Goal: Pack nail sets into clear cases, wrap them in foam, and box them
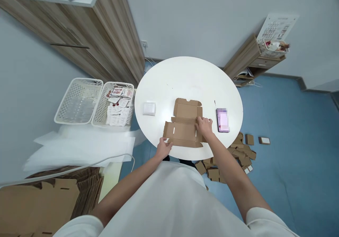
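A flat, unfolded brown cardboard box blank [184, 122] lies on the near half of the round white table [185, 78]. My left hand [163, 147] pinches the blank's near left corner flap. My right hand [204, 126] is curled over the right side flap, fingers pressed on the cardboard. A small white packet [149, 108] lies to the left of the blank. A phone with a purple screen [222, 120] lies to its right.
Two white mesh baskets stand at left, one bare [79, 101], one holding printed cards [118, 106]. White foam sheets [79, 147] and stacked flat cardboard [47, 194] lie below them. Folded small boxes [235, 156] litter the blue floor. Wooden cabinets [106, 36] stand behind.
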Available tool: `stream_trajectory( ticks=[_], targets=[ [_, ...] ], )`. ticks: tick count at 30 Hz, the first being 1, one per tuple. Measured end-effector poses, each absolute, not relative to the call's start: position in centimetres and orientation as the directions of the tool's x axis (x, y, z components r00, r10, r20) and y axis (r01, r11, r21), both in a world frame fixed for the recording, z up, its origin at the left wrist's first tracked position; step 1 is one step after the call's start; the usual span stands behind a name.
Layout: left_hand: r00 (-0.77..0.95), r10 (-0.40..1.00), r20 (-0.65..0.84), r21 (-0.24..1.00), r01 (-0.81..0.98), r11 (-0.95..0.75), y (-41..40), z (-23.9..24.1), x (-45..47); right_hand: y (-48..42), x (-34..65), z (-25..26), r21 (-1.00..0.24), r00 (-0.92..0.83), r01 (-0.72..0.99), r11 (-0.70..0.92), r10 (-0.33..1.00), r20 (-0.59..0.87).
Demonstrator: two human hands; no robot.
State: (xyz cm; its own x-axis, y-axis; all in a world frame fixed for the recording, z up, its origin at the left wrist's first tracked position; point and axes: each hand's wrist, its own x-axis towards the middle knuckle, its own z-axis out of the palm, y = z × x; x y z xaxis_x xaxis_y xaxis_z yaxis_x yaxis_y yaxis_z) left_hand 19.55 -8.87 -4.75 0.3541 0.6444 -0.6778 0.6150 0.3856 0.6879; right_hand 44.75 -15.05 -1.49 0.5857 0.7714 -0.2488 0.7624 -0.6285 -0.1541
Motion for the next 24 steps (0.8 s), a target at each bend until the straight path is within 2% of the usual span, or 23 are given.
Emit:
stream_trajectory(
  ticks=[5,10,14,16,19,24],
  targets=[
    [0.211,0.632,-0.746,0.655,0.411,0.635,-10.2,-4.8,21.6,-14.6,45.9,-2.1,-0.273,0.633,0.665,-0.696,0.718,-0.29],
    [0.112,0.642,-0.758,0.642,0.299,0.706,-11.4,-5.1,23.2,-15.2,46.4,-3.0,-0.576,0.611,0.536,-0.617,0.754,-0.24],
    [0.047,0.637,-0.77,0.629,0.224,0.744,-11.8,-5.3,23.7,-15.9,47.1,-3.3,-0.727,0.675,0.367,-0.58,0.704,-0.221],
    [0.034,0.635,-0.772,0.628,0.201,0.752,-11.9,-5.3,23.8,-16.2,47.5,-3.2,-0.775,0.636,0.323,-0.543,0.731,-0.247],
    [0.025,0.637,-0.77,0.632,0.171,0.756,-12.0,-5.2,24.0,-16.5,47.9,-2.8,-0.817,0.501,0.377,-0.436,0.838,-0.216],
    [0.009,0.624,-0.781,0.622,0.089,0.778,-11.7,-4.8,24.7,-17.1,47.2,-2.5,-0.784,0.456,0.489,-0.382,0.878,-0.144]
  ],
)
